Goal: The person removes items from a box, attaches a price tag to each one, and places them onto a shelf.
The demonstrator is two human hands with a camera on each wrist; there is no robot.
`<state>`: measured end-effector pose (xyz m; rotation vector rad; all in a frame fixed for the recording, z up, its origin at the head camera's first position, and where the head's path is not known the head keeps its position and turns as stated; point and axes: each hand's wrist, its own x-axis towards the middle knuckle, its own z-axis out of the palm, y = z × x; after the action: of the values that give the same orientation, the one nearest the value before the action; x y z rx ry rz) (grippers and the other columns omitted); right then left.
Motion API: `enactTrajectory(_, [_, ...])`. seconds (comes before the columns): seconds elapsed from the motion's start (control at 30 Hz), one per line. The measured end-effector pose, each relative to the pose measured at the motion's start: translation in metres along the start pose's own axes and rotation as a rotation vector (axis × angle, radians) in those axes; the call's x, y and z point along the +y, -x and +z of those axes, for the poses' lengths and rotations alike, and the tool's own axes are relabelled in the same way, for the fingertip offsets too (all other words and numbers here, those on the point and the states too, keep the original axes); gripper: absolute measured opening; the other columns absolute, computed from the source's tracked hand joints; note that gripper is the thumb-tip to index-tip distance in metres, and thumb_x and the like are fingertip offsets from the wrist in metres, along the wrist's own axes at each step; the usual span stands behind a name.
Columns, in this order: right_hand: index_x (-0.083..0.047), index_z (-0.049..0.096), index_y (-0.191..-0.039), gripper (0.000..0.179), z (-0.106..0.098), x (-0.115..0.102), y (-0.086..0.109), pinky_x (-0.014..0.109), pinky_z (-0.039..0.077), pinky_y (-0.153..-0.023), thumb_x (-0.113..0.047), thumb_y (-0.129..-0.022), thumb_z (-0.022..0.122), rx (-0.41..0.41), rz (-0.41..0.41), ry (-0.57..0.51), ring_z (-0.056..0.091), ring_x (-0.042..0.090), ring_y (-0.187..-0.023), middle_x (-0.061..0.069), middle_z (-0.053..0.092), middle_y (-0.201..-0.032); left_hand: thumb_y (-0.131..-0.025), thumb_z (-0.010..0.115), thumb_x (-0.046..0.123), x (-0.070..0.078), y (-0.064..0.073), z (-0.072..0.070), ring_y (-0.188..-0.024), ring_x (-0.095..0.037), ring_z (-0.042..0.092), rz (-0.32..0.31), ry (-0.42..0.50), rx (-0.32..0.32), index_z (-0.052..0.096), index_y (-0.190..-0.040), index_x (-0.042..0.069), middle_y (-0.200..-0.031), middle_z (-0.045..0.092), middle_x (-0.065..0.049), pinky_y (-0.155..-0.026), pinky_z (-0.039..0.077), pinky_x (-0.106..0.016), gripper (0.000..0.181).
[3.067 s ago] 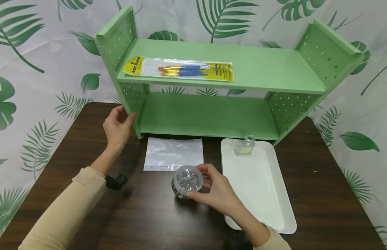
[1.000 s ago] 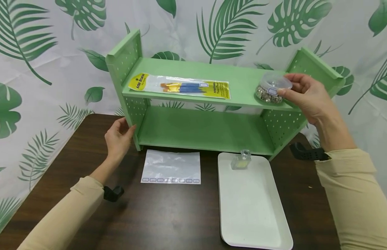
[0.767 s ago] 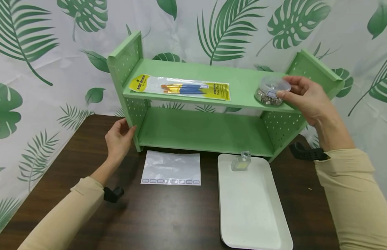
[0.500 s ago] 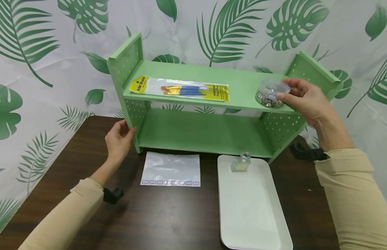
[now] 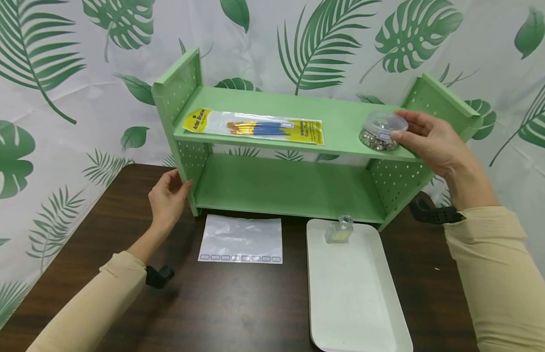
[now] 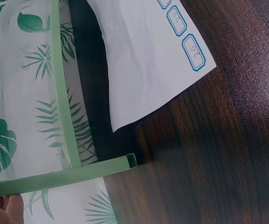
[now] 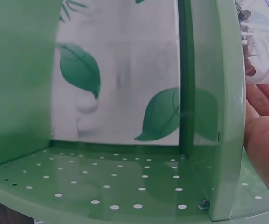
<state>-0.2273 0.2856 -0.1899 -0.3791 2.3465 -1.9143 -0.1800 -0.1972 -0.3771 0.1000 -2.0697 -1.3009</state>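
Observation:
A green two-tier shelf (image 5: pixel 290 188) with perforated side panels stands at the back of the table. At its left panel, my left hand (image 5: pixel 167 198) grips the front edge between thumb and fingers; the left wrist view shows those fingertips (image 6: pixel 15 207) at the panel's edge. On the top board's right end sits a clear, lidded jar (image 5: pixel 378 134) of small silvery metal pieces, upright. My right hand (image 5: pixel 435 142) holds it from the right, thumb at the front. The right wrist view shows only part of the jar (image 7: pixel 262 42). A packet of paintbrushes (image 5: pixel 255 126) lies left on the same board.
A white tray (image 5: pixel 351 293) lies on the dark wooden table (image 5: pixel 237 313), with a small glass bottle (image 5: pixel 339 231) at its far end. Left of it, a white sheet (image 5: pixel 241 239) with printed boxes lies before the shelf. A leaf-patterned backdrop (image 5: pixel 263 44) hangs behind.
My right hand has carried the jar from above the table, near the sheet, up to the top board's right end. In the last second the jar barely moves. The left hand stays put.

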Motion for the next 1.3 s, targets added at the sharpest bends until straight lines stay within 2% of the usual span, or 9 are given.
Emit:
enactTrajectory(0.13, [-0.004,0.032,-0.142,0.058,-0.0022,0.0010,-0.0011,0.012,0.048,-0.078,-0.003,-0.091,0.058,-0.013,0.015,-0.023,0.054,0.003,-0.098,-0.004,0.053,-0.114,-0.082,0.070,0.002,0.0004,-0.0001,-0.0003,-0.074,0.012,0.049,0.005,-0.001,0.001,0.064,-0.106,-0.007,-0.095,0.067,-0.022,-0.064,0.040,0.000,0.026])
enactTrajectory(0.37, [-0.006,0.023,-0.148,0.066,-0.0048,0.0003,-0.0013,0.010,0.046,-0.079,-0.006,-0.092,0.057,-0.027,0.050,0.004,0.052,0.001,-0.101,-0.004,0.047,-0.120,-0.081,0.070,0.002,-0.0002,-0.0003,0.0007,-0.073,0.011,0.050,-0.003,-0.003,0.003,0.064,-0.105,-0.006,-0.095,0.067,-0.022,-0.064,0.040,0.000,0.026])
enactTrajectory(0.7, [-0.009,0.018,-0.150,0.067,-0.0064,0.0020,-0.0015,0.007,0.044,-0.084,-0.007,-0.094,0.054,-0.051,0.061,-0.018,0.049,-0.004,-0.107,0.003,0.035,-0.139,-0.082,0.070,0.002,0.0007,-0.0007,0.0007,-0.074,0.012,0.050,-0.023,0.010,0.006,0.063,-0.106,-0.007,-0.096,0.068,-0.022,-0.066,0.042,0.000,0.027])
enactTrajectory(0.83, [-0.009,0.015,-0.151,0.068,-0.0063,0.0037,-0.0015,0.006,0.044,-0.085,-0.006,-0.094,0.053,-0.058,0.057,-0.045,0.049,-0.005,-0.108,0.013,0.024,-0.147,-0.082,0.070,0.002,0.0006,-0.0006,0.0008,-0.074,0.012,0.050,-0.026,0.008,0.003,0.063,-0.107,-0.006,-0.096,0.068,-0.022,-0.066,0.041,-0.001,0.027])
enactTrajectory(0.93, [-0.009,0.013,-0.151,0.069,-0.0064,0.0042,-0.0013,0.006,0.043,-0.086,-0.006,-0.094,0.053,-0.068,0.055,-0.056,0.048,-0.005,-0.110,0.010,0.014,-0.155,-0.082,0.070,0.002,0.0007,-0.0006,0.0011,-0.074,0.012,0.050,-0.026,0.006,0.001,0.063,-0.107,-0.006,-0.096,0.068,-0.021,-0.066,0.041,-0.001,0.027])
enactTrajectory(1.07, [-0.010,0.011,-0.151,0.070,-0.0068,0.0043,-0.0014,0.006,0.040,-0.089,-0.007,-0.095,0.052,-0.080,0.058,-0.050,0.040,0.001,-0.123,0.008,0.004,-0.158,-0.082,0.070,0.002,0.0004,-0.0005,0.0015,-0.074,0.012,0.050,-0.029,0.001,0.002,0.063,-0.107,-0.006,-0.096,0.068,-0.021,-0.065,0.041,-0.001,0.027])
enactTrajectory(1.2, [-0.011,0.010,-0.151,0.070,-0.0063,0.0038,-0.0008,0.011,0.033,-0.103,-0.007,-0.095,0.052,-0.081,0.064,-0.047,0.026,0.010,-0.136,0.007,0.001,-0.159,-0.082,0.070,0.002,-0.0001,-0.0004,0.0017,-0.074,0.011,0.050,-0.032,-0.002,0.001,0.063,-0.107,-0.006,-0.096,0.068,-0.021,-0.065,0.041,-0.001,0.027])
enactTrajectory(1.3, [-0.010,0.010,-0.151,0.071,-0.0052,0.0032,0.0001,0.011,0.033,-0.103,-0.006,-0.095,0.052,-0.079,0.060,-0.059,0.028,0.009,-0.135,0.011,0.002,-0.158,-0.082,0.070,0.002,-0.0007,-0.0004,0.0016,-0.073,0.011,0.050,-0.033,-0.001,-0.001,0.063,-0.107,-0.006,-0.096,0.068,-0.021,-0.065,0.041,-0.001,0.027])
